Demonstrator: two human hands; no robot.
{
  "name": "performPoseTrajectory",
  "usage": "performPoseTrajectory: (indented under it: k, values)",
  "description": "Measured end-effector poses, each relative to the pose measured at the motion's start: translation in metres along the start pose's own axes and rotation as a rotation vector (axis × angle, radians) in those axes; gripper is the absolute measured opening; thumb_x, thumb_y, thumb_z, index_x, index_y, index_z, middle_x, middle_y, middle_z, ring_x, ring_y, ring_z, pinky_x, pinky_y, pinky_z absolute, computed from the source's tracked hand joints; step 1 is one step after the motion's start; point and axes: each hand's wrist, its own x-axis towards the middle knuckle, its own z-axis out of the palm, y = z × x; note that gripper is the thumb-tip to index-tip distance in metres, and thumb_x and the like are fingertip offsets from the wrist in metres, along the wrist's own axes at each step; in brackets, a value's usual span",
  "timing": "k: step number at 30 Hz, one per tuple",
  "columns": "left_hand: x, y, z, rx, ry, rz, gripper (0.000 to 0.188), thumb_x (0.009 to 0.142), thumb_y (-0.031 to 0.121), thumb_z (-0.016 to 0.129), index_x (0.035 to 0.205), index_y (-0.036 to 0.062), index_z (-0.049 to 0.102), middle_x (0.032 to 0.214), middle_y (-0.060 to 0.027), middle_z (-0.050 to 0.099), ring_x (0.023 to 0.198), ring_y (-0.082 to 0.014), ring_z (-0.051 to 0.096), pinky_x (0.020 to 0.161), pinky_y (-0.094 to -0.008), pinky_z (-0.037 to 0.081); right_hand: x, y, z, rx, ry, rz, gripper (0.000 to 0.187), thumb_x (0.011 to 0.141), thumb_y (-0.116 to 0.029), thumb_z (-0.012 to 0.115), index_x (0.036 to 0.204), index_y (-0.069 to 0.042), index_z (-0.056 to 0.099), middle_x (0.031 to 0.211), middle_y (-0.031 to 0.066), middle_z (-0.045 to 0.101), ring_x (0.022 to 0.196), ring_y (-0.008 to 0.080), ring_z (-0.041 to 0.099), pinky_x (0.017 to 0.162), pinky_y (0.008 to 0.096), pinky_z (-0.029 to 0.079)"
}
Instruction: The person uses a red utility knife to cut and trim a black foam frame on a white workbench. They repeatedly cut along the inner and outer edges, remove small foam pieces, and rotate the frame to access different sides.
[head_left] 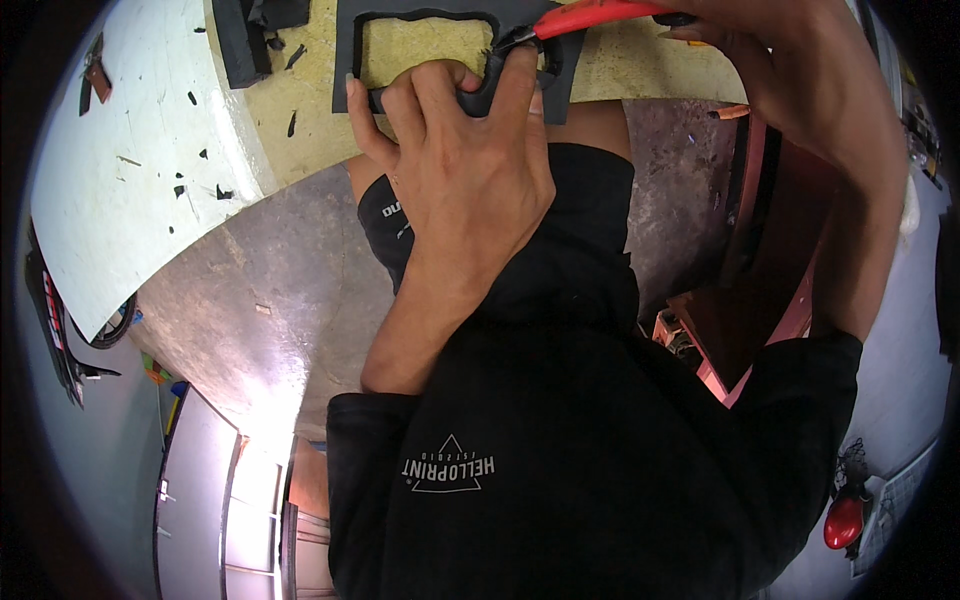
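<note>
Black shirt (600,430): soft matte cloth, pale print with triangular outline on the chest; on the wearer, on the near side of the black slab.

Floor (290,250): grey, mottled, hard-looking; below the slab's level.

Work surface: smooth white sheet (130,170) well left of the slab; yellowish, speckled sheet (270,150) directly under it.

Reddish structure (790,230): flat-sided, dark within; right of the slab, on its near side.

Black slab (568,80): the landmark; matte, foam-like, straight-sided, lying flat on the yellowish sheet. One large rounded-corner opening shows the yellow beneath; a smaller opening to its right is partly covered by fingers.

Left hand (460,140): palm down over the slab's near edge, fingers spread and bent, pressing it rather than closed around it; index finger extended to the tool's tip.

Right hand (765,55): right of the slab, fingers curled closed on the tool's handle; grip partly cut off by the upper edge.

Red-handled tool (600,14): smooth, slender handle, dark pointed tip touching the slab between its openings.

Dark block (240,45): straight-edged, matte; just left of the slab.

Dark scraps (224,193): small, irregular slivers, scattered left of the slab.
</note>
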Motion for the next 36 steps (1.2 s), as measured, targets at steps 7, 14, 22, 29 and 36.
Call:
performPoseTrajectory:
  k: [7,14,22,29,36]
  values:
    - [0.001,0.000,0.001,0.020,0.043,0.002,0.026,0.089,0.027,0.064,0.114,0.0218,0.072,0.096,-0.0078,0.046,0.100,-0.0279,0.049,0.109,-0.0591,0.023,-0.013,-0.029,-0.003,-0.153,-0.027,0.110,0.040,0.073,0.008,0.072,0.111,-0.003,0.075,0.102,0.0148,0.071,0.088,0.0276,0.068,0.070,0.0369,0.054]
    - [0.000,0.001,-0.001,0.061,-0.002,-0.012,0.030,0.095,0.032,0.060,0.122,0.0244,0.071,0.097,-0.0052,0.049,0.102,-0.0248,0.050,0.109,-0.0596,0.021,-0.020,-0.039,-0.004,-0.201,-0.028,0.161,0.041,0.076,0.007,0.070,0.115,-0.005,0.074,0.106,0.0128,0.070,0.092,0.0268,0.069,0.074,0.0366,0.056]
    - [-0.002,0.000,0.001,0.002,0.046,-0.008,0.032,0.094,0.035,0.062,0.123,0.0217,0.070,0.098,-0.0055,0.051,0.104,-0.0259,0.051,0.112,-0.0590,0.020,-0.048,-0.034,-0.009,-0.171,0.045,0.180,0.043,0.078,0.005,0.069,0.119,-0.008,0.073,0.110,0.0112,0.070,0.095,0.0243,0.068,0.075,0.0357,0.056]
    - [-0.001,0.000,0.000,-0.014,0.059,0.004,0.032,0.086,0.027,0.070,0.116,0.0183,0.070,0.097,-0.0066,0.048,0.102,-0.0274,0.050,0.112,-0.0614,0.020,-0.040,-0.028,-0.002,-0.232,0.034,0.108,0.044,0.078,0.005,0.069,0.120,-0.009,0.073,0.109,0.0112,0.071,0.091,0.0222,0.067,0.070,0.0351,0.052]
    - [-0.001,0.000,0.000,0.003,0.039,-0.009,0.028,0.092,0.031,0.064,0.116,0.0180,0.071,0.097,-0.0059,0.049,0.104,-0.0265,0.050,0.112,-0.0599,0.019,-0.024,-0.031,0.011,-0.269,0.124,0.144,0.040,0.067,0.006,0.069,0.104,-0.007,0.079,0.094,0.0114,0.073,0.082,0.0250,0.065,0.069,0.0352,0.046]
